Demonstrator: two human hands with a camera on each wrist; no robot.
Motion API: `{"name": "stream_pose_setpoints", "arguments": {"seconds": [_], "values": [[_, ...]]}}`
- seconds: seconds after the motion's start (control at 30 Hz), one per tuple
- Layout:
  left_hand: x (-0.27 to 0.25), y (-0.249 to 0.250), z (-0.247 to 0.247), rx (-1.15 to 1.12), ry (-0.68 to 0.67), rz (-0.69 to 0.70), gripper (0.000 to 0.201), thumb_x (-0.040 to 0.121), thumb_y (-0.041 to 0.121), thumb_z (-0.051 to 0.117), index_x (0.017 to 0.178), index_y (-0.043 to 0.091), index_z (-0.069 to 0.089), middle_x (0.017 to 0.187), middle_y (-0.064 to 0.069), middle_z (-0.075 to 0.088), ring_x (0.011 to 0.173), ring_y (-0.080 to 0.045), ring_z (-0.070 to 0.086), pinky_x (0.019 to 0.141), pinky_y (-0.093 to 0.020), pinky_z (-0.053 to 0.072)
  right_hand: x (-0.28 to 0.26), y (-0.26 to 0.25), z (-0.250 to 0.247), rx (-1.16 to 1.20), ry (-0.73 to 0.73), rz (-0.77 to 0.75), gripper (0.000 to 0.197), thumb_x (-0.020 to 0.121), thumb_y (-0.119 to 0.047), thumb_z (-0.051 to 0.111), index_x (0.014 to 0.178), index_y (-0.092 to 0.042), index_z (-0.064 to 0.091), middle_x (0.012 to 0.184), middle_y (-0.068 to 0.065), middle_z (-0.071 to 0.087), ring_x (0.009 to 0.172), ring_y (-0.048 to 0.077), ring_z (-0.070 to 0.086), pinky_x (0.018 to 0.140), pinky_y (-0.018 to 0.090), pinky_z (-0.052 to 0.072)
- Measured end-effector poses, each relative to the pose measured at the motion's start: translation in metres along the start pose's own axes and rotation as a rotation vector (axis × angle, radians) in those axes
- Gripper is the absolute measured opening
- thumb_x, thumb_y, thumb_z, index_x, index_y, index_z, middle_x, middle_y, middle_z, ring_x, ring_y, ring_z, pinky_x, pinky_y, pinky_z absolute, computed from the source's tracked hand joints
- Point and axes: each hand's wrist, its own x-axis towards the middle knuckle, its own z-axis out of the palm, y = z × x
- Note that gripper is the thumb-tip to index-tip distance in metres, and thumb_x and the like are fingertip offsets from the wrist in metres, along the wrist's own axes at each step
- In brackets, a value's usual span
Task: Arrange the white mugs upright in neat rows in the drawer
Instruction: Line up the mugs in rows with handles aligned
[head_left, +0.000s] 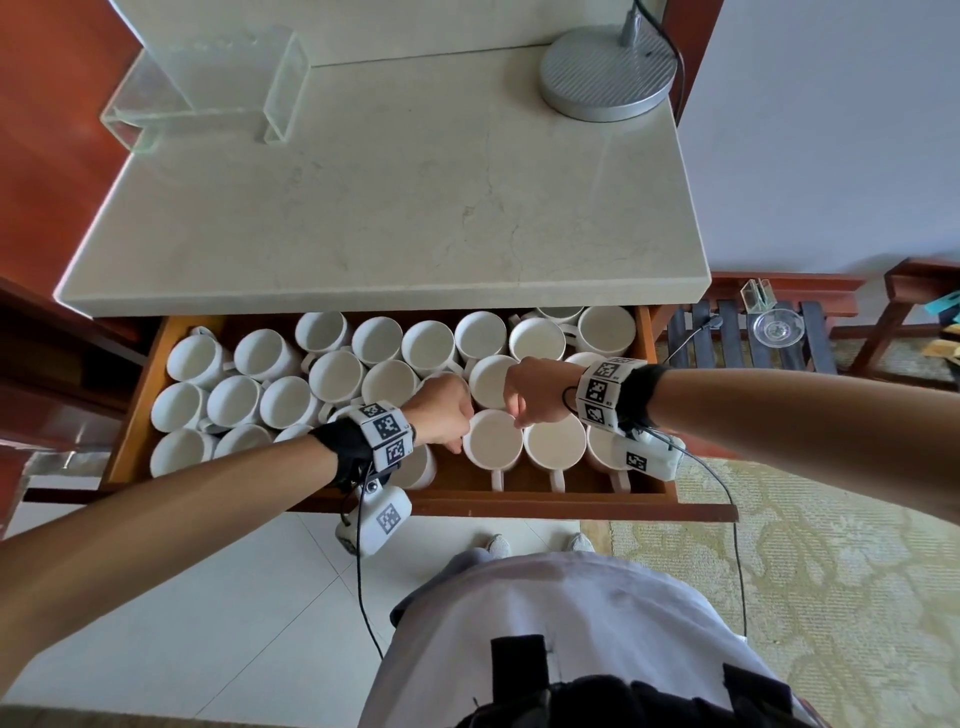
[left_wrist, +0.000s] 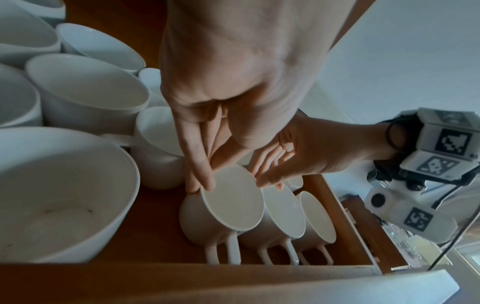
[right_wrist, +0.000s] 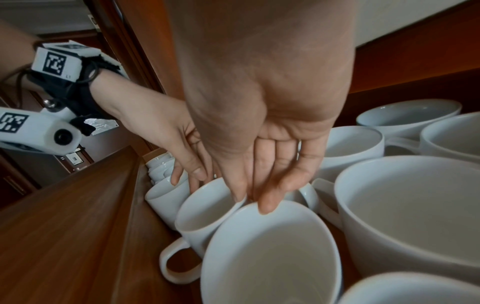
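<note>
Three mugs are being lined up along the drawer front, handles toward the person. The leftmost mug is being steadied by the left hand, its straight fingers on the rim; the right hand, also flat, is touching the neighbouring mug. Gentle, even nudging is being called for, so rims are kept level and touching.

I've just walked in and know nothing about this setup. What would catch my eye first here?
An open wooden drawer packed with white mugs, all rims up, under a pale stone counter. Above its front row, the left hand and right hand meet at one mug, fingers touching its rim on either side. Both wrists wear black-and-white patterned camera bands, and a round metal lamp base sits at the counter's far right corner.
</note>
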Motion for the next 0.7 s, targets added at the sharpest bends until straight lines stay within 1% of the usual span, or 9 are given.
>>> {"name": "stream_pose_setpoints", "arguments": {"seconds": [0.1,0.17,0.27,0.37,0.43,0.47,0.53,0.6,0.7], "values": [[-0.005,-0.002,-0.001,-0.076,-0.015,-0.007,0.031,0.089,-0.010,0.062,0.117,0.002,0.070,0.076,-0.006,0.070,0.079,-0.023,0.078,0.078,-0.040,0.065,0.001,-0.002,-0.001,-0.026,-0.018,0.000,0.021,0.088,-0.030,0.074,0.103,-0.017,0.076,0.096,-0.002,0.074,0.088,0.018,0.069,0.083,0.036,0.059],[-0.009,-0.002,-0.005,-0.114,-0.008,-0.013,0.030,0.091,-0.009,0.063,0.117,0.005,0.070,0.075,-0.006,0.069,0.080,-0.025,0.077,0.077,-0.039,0.065,0.002,-0.003,-0.002,-0.055,0.005,0.004,0.021,0.088,-0.032,0.074,0.103,-0.018,0.076,0.096,-0.002,0.074,0.088,0.018,0.069,0.080,0.035,0.059],[-0.014,0.001,-0.020,-0.152,0.054,-0.002,0.016,0.094,-0.002,0.062,0.104,0.006,0.072,0.080,-0.016,0.073,0.069,-0.023,0.076,0.062,-0.029,0.063,0.004,-0.006,-0.009,-0.047,0.112,0.026,0.011,0.085,-0.028,0.074,0.094,-0.021,0.076,0.091,-0.002,0.074,0.083,0.020,0.070,0.072,0.034,0.059],[-0.015,0.000,-0.042,-0.039,0.160,0.019,0.016,0.089,0.004,0.062,0.092,0.014,0.074,0.076,-0.010,0.075,0.060,-0.018,0.074,0.057,-0.029,0.062,0.004,-0.012,-0.018,0.035,0.194,0.022,0.006,0.084,-0.022,0.069,0.087,-0.023,0.074,0.090,-0.002,0.073,0.083,0.021,0.070,0.069,0.032,0.057],[-0.014,-0.004,-0.054,0.086,0.194,0.032,0.019,0.085,0.004,0.063,0.084,0.020,0.074,0.072,-0.003,0.074,0.057,-0.018,0.072,0.052,-0.026,0.057,0.005,-0.017,-0.021,0.082,0.215,0.000,0.010,0.084,-0.022,0.065,0.088,-0.024,0.074,0.092,-0.003,0.072,0.085,0.021,0.069,0.073,0.034,0.058],[-0.014,-0.007,-0.057,0.149,0.199,0.024,0.020,0.082,0.005,0.064,0.081,0.022,0.074,0.073,0.001,0.073,0.060,-0.018,0.072,0.050,-0.024,0.052,0.006,-0.020,-0.022,0.102,0.215,-0.019,0.011,0.084,-0.022,0.064,0.088,-0.024,0.074,0.093,-0.003,0.072,0.087,0.020,0.068,0.076,0.036,0.059],[-0.017,-0.015,-0.059,0.250,0.192,0.002,0.020,0.078,0.006,0.066,0.074,0.024,0.073,0.074,0.008,0.069,0.069,-0.015,0.069,0.052,-0.022,0.046,0.008,-0.028,-0.021,0.130,0.203,-0.070,0.007,0.085,-0.024,0.069,0.089,-0.026,0.074,0.094,-0.007,0.072,0.089,0.015,0.067,0.080,0.035,0.058],[-0.020,-0.025,-0.056,0.326,0.179,-0.009,0.014,0.075,0.011,0.068,0.065,0.021,0.066,0.068,0.004,0.065,0.069,-0.019,0.066,0.054,-0.025,0.045,0.012,-0.037,-0.017,0.140,0.186,-0.117,0.006,0.085,-0.026,0.073,0.091,-0.028,0.074,0.094,-0.010,0.072,0.089,0.013,0.067,0.079,0.033,0.057],[-0.024,-0.036,-0.054,0.430,0.114,-0.008,0.014,0.075,0.018,0.073,0.069,0.018,0.060,0.070,-0.002,0.067,0.070,-0.026,0.068,0.062,-0.034,0.056,0.022,-0.054,-0.009,0.088,0.166,-0.157,0.007,0.085,-0.030,0.073,0.091,-0.028,0.075,0.090,-0.009,0.073,0.086,0.015,0.069,0.074,0.032,0.057]]}}
